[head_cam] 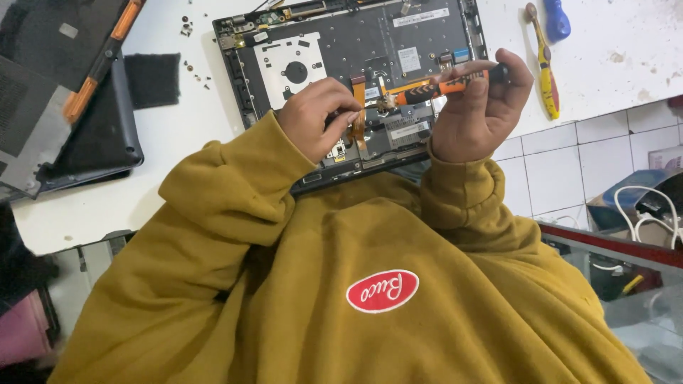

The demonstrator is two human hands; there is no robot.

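Your right hand (478, 107) fingers clamp the orange screwdriver (445, 84), lying nearly level, tip pointing left toward your left hand (318, 117), whose fingers pinch together over the opened laptop (320, 43).

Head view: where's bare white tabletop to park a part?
Free: white tabletop right of the yellow-handled screwdriver; strip below the dark grey laptop lid. Crowded: opened black laptop base, where left hand and right hand work the orange-and-black screwdriver; loose screws beside it.
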